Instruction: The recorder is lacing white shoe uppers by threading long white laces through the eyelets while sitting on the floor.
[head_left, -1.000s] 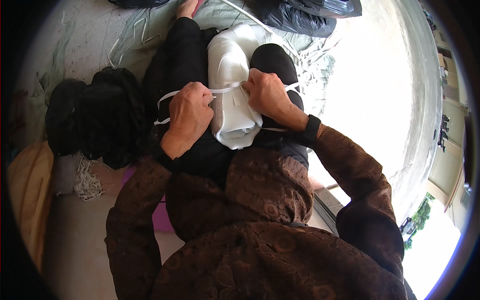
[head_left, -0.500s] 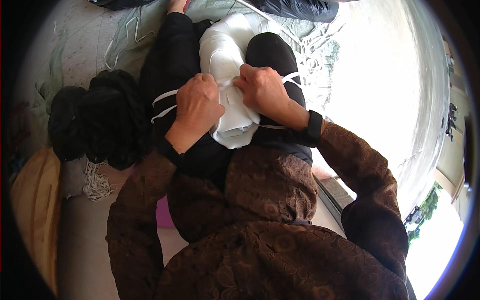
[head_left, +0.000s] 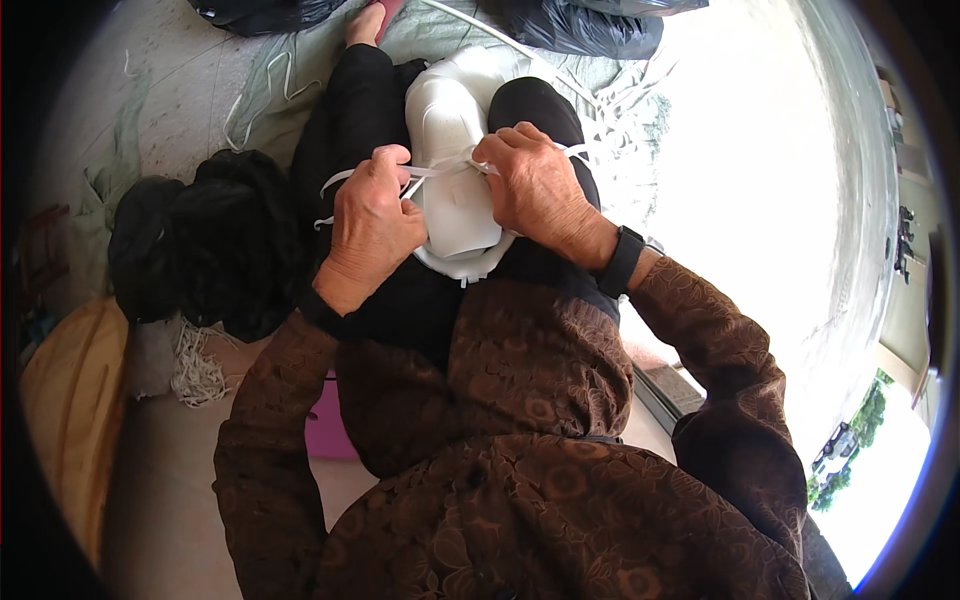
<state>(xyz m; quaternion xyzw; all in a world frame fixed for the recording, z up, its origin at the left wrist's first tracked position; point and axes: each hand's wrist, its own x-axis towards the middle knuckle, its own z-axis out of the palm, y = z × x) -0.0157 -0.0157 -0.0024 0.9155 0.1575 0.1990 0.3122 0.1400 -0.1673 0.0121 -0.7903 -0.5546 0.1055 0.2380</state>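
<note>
One white shoe (head_left: 444,112) lay lengthwise between legs in black trousers (head_left: 352,115), opening toward the body, smooth front end pointing away. Left hand (head_left: 374,222): curled, thumb and forefinger clamped on a flat white lace (head_left: 437,171) at the shoe's left edge. Right hand (head_left: 538,188): fingers together, pinching lace too, at the right edge just above the tongue (head_left: 462,215). Between the hands the lace ran across the shoe; loose lengths trailed outward over the trousers on both sides. Handling, by judgement: shoe probably light, upper smooth and somewhat soft, apt to swivel or slide unless the legs wedged it. Front end looked firm enough to keep its shape; tongue and opening would likely fold under pressure. Best hold seemed to be the two flanks around mid-length. Lace looked thin and limp, likely to twist, so best pinched close to where it left the upper. Nothing appeared fragile, though the white surface would probably mark easily. Around: dark bundle (head_left: 205,245) on the left, a heap of white strands (head_left: 198,372) below it, near a wooden piece (head_left: 72,390); purple thing (head_left: 328,430) beside the left sleeve (head_left: 268,440); black plastic bags (head_left: 585,30) beyond the shoe, near a pale green sheet (head_left: 400,42).
</note>
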